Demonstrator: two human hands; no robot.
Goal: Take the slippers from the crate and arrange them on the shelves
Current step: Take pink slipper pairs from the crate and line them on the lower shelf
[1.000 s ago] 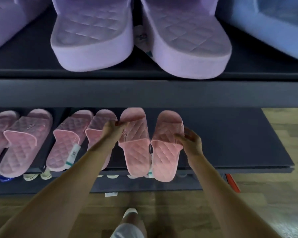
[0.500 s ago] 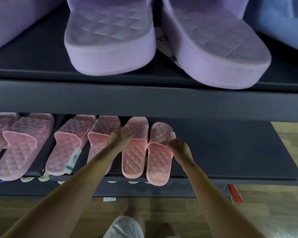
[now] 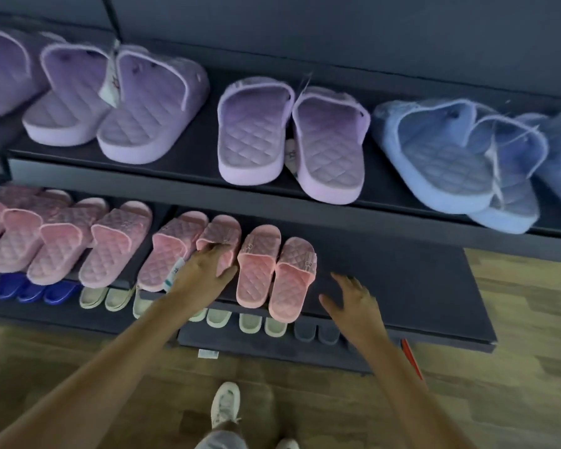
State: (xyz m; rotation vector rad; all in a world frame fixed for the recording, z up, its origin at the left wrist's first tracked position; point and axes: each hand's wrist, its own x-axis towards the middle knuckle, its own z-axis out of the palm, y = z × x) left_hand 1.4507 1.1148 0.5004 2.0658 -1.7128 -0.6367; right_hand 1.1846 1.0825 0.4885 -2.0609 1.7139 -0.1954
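Resting flat on a pink slipper [image 3: 221, 231], left grip [image 3: 208, 270]; right grip [image 3: 353, 299] splays empty over bare shelf [image 3: 408, 280].

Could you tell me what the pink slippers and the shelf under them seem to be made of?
Pink slippers: probably soft moulded foam or rubber, matte, with a quilted diamond pattern pressed in. Shelf: dark painted board or metal, flat matte; I cannot tell which.

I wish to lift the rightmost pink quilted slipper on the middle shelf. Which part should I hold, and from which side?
Probably the heel of the rightmost pink quilted slipper: it juts slightly past the dark shelf's front edge, leaving room beneath. Come from the front right, where the right hand is; its pink twin lies close on the left.
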